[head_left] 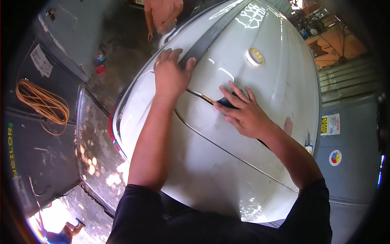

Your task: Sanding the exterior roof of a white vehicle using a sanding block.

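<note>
While the white car (215, 122) is standing under both hands in the head view, the left hand (171, 75) is resting unclenched at the grey strip (208, 36), and the right hand (245, 114) is spreading its loose fingers near the tape roll (254, 56).

From the right hand (245, 114), the white panel (286, 75) offers open passage toward 2 and 7 o'clock. Obstacles: tape roll (254, 57) at 12, left hand (171, 77) at 10, tube (308, 149) at 4.
</note>
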Action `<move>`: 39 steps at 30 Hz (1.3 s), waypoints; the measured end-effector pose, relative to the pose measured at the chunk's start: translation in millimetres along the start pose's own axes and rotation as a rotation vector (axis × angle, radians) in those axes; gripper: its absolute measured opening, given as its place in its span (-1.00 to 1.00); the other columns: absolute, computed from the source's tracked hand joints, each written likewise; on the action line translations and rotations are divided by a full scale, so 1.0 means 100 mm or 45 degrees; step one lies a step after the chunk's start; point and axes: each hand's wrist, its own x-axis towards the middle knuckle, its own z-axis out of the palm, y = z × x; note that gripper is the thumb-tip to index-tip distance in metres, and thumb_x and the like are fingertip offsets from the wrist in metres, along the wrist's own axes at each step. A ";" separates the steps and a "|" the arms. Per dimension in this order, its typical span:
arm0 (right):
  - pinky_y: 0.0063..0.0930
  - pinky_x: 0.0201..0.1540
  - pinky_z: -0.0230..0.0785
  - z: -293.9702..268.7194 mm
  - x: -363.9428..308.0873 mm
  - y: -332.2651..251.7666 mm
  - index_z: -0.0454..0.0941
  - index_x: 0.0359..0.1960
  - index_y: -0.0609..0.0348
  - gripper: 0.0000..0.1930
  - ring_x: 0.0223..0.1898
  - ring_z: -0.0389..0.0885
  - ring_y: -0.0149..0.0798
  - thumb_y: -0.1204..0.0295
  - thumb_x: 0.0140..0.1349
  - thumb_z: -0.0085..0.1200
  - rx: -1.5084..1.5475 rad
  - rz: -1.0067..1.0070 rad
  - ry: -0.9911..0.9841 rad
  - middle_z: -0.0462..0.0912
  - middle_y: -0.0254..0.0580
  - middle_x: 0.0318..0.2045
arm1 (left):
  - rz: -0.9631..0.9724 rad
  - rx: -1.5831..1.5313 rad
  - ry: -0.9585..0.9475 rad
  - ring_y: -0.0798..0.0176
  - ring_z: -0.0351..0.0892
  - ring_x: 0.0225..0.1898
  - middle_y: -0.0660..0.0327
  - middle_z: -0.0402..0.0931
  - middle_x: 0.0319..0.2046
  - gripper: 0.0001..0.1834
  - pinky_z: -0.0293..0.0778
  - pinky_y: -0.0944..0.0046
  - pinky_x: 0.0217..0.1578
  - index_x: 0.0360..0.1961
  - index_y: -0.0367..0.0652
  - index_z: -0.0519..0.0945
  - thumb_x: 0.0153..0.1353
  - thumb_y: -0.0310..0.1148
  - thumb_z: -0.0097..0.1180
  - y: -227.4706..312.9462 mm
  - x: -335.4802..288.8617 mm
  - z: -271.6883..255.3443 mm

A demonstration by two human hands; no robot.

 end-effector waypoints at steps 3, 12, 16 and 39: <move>0.56 0.64 -0.11 0.01 0.34 -0.02 0.61 0.52 -0.35 -0.51 0.78 -0.04 0.21 0.24 0.59 0.19 -0.010 -0.030 0.045 0.19 -0.12 0.75 | 0.071 0.031 0.022 -0.31 0.62 0.29 -0.21 0.70 0.15 -0.44 0.50 -0.20 0.35 0.15 -0.26 0.77 0.34 -0.03 0.48 -0.04 0.01 0.09; 0.54 0.63 -0.08 0.03 0.04 0.06 0.62 0.50 -0.36 -0.53 0.77 -0.01 0.22 0.24 0.60 0.18 0.000 -0.016 -0.003 0.21 -0.10 0.73 | 0.064 0.013 0.025 -0.32 0.65 0.24 -0.20 0.70 0.16 -0.46 0.53 -0.20 0.31 0.12 -0.26 0.78 0.34 -0.02 0.48 -0.02 0.02 0.08; 0.54 0.63 -0.09 0.11 0.43 -0.03 0.61 0.51 -0.37 -0.52 0.77 -0.02 0.21 0.24 0.61 0.16 0.025 -0.046 0.088 0.18 -0.11 0.75 | 0.125 0.003 -0.023 -0.32 0.67 0.24 -0.20 0.72 0.14 -0.46 0.54 -0.17 0.33 0.14 -0.26 0.79 0.35 -0.03 0.48 -0.05 -0.01 0.14; 0.59 0.61 -0.04 0.22 0.39 0.00 0.65 0.48 -0.30 -0.55 0.77 0.00 0.22 0.20 0.61 0.16 0.084 -0.022 0.196 0.24 -0.11 0.73 | 0.119 -0.016 -0.005 -0.30 0.68 0.20 -0.15 0.75 0.08 -0.48 0.56 -0.16 0.28 0.09 -0.30 0.80 0.33 -0.06 0.49 0.05 0.01 0.12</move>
